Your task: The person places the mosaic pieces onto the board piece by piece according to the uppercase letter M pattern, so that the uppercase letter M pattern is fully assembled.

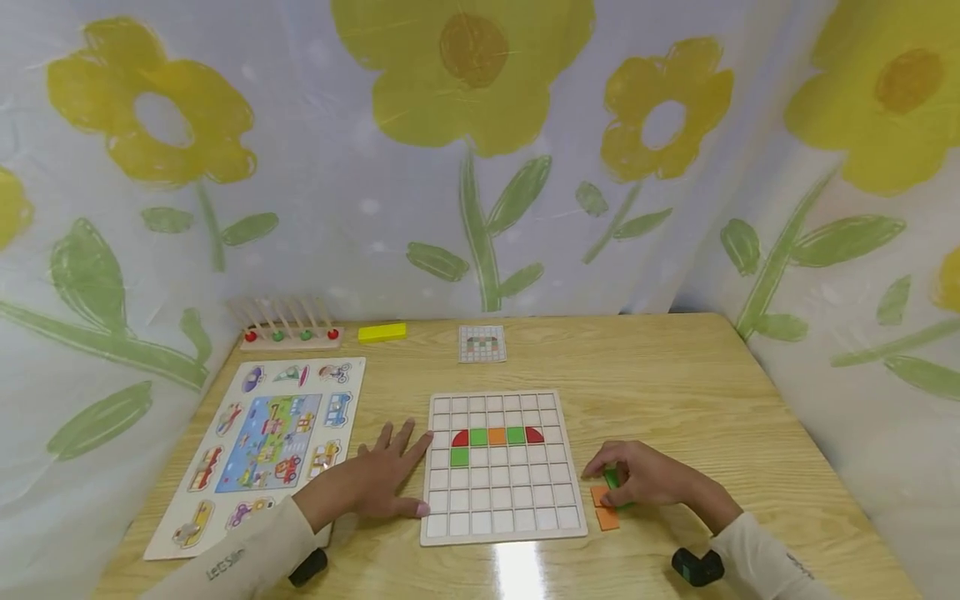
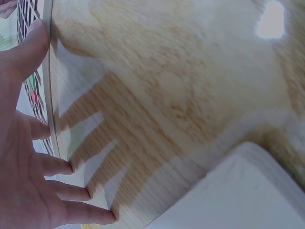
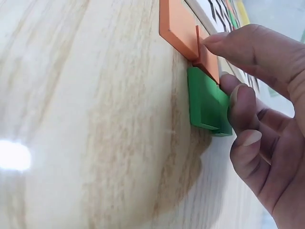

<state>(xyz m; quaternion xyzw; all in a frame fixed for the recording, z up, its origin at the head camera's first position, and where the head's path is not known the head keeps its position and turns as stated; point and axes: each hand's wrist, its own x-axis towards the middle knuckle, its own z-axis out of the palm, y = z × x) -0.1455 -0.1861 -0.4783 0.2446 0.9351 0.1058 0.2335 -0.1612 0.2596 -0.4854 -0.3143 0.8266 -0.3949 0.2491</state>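
A square wooden grid board (image 1: 502,500) lies flat, with a row of tiles in it: a red quarter-round (image 1: 461,438), green, orange, green, then another red quarter-round (image 1: 535,435). One green tile (image 1: 460,457) sits below the left end. My left hand (image 1: 382,479) spreads its fingers beside the board's left edge, thumb and a fingertip at the rim. To the right of the board, my right hand (image 1: 645,475) pinches an orange square tile (image 3: 208,59) between thumb and finger; the tile is slightly tilted. Another orange tile (image 3: 178,28) and green tiles (image 3: 205,100) lie against it.
A small pattern card (image 1: 482,344) lies behind the board. At left is a vehicle picture puzzle (image 1: 161,537) with knobbed pieces. Farther back stand a peg rack (image 1: 292,342) with red and green beads and a yellow block (image 1: 382,333). A flower-printed curtain (image 1: 300,208) surrounds the table.
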